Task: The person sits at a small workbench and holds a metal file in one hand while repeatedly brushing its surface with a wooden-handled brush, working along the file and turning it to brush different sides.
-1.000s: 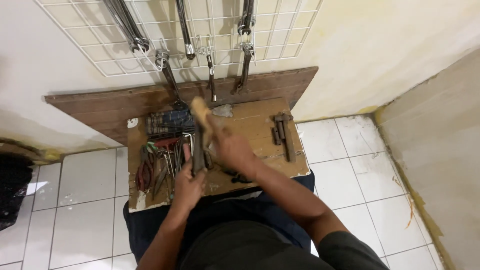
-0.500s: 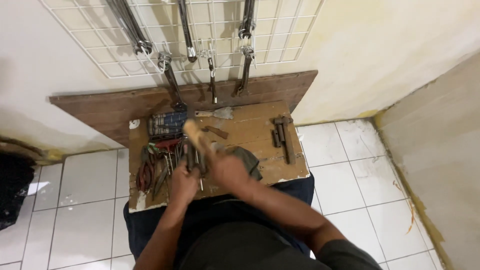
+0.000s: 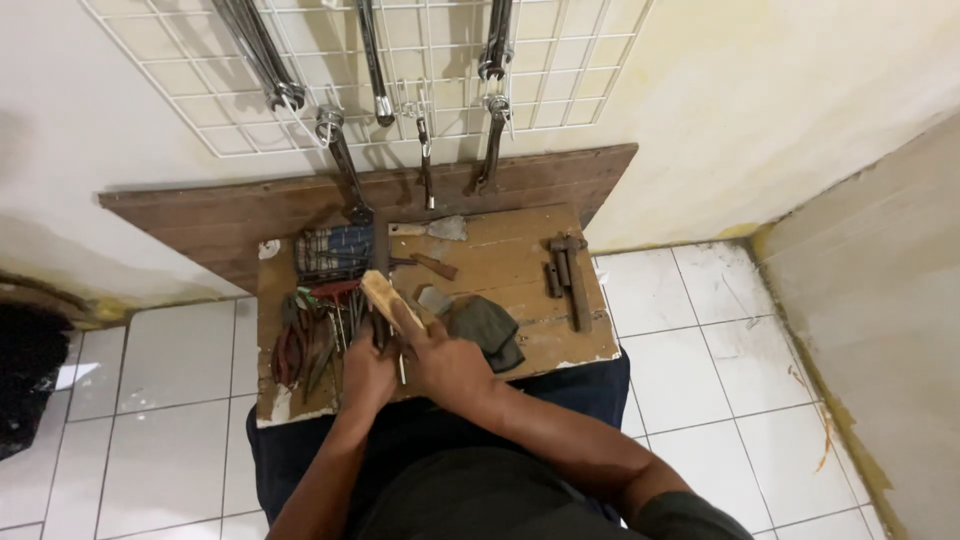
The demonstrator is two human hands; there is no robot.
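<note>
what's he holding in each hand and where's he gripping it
The right hand grips a pale wooden handle at its lower end, the upper end sticking out. The left hand rests on metal tools on the board; whether it grips one cannot be told.

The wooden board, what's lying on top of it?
On the wooden board lie pliers, a dark cloth and a hammer. Both hands cover whatever lies beneath them.

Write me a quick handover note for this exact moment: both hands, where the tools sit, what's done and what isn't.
Right hand grips a wooden handle that points up and away over the wooden board.
Left hand rests among the loose hand tools at the board's left side; what it holds is unclear.
Grey cloth lies beside the right hand; metal pieces at right are untouched.
Nothing visibly finished.
</note>
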